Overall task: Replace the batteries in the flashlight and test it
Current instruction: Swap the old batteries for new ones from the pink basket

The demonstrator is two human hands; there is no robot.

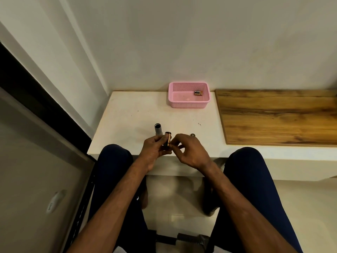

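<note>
My left hand (152,152) holds a grey flashlight body (158,130) with its open end pointing away from me, and also a black battery holder (167,141) with copper-topped batteries in it. My right hand (189,151) pinches at the holder's right side with thumb and forefinger. Both hands hover over the near edge of the white table (138,115). A small round flashlight cap (192,135) lies on the table just behind my right hand. A pink basket (189,102) at the table's back holds two loose batteries (198,93).
A wooden board (277,115) covers the surface to the right of the white table. A wall rises directly behind. My knees in dark trousers flank the table's front. A dark-framed glass door stands at the left.
</note>
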